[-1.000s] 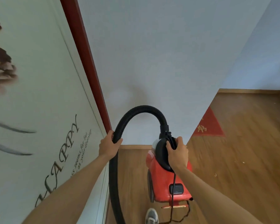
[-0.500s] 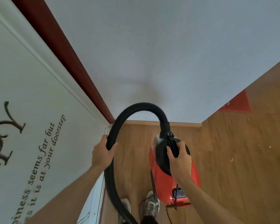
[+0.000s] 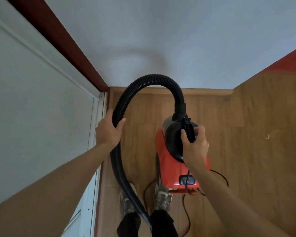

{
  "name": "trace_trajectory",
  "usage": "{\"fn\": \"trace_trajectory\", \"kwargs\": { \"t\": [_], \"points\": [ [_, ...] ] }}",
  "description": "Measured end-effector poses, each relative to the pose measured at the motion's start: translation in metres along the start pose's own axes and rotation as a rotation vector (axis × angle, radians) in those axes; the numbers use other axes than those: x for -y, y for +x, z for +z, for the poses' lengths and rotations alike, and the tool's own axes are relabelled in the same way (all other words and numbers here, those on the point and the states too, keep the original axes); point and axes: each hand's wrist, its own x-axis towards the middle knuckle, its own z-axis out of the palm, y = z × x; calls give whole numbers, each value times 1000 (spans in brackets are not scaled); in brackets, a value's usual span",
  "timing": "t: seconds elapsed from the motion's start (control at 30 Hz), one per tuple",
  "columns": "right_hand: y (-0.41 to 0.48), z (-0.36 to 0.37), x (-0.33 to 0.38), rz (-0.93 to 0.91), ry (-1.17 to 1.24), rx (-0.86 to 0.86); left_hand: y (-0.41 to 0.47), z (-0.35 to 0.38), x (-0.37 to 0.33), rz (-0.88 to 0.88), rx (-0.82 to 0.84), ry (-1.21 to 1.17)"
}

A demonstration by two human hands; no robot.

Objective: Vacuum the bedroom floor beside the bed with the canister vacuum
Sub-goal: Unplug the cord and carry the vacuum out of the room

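Observation:
A red canister vacuum [image 3: 169,168] with a black top hangs above the wooden floor [image 3: 246,151], lifted off it. My right hand [image 3: 195,146] grips the vacuum's black carry handle [image 3: 189,130]. A ribbed black hose [image 3: 154,79] arches up from the vacuum's front and down to the left. My left hand [image 3: 108,130] grips the hose partway along; the hose runs on down between my legs, and its far end is hidden. The black power cord [image 3: 219,175] trails from the vacuum's rear onto the floor.
A white door [image 3: 32,100] with a dark red frame [image 3: 61,41] stands close on the left. A pale wall [image 3: 178,40] with a wooden skirting [image 3: 203,91] is straight ahead. My feet in patterned shoes [image 3: 162,197] stand below the vacuum. Something red [image 3: 289,64] shows at the right wall's foot.
The view has tilted downward and turned, so my feet and the cord now show. Both hands keep the same grips while the vacuum stays lifted.

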Motion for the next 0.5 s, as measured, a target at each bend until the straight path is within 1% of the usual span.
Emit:
{"fn": "trace_trajectory", "kwargs": {
  "t": [0.2,0.4,0.5],
  "points": [
    [40,47,-35,-18,25,-42,41,47,28,22,-23,29],
    [76,79,-55,-34,25,-78,76,86,29,-21,-51,29],
    [91,92,-65,-39,33,-81,88,101,36,-57,-26,35]
  ]
}}
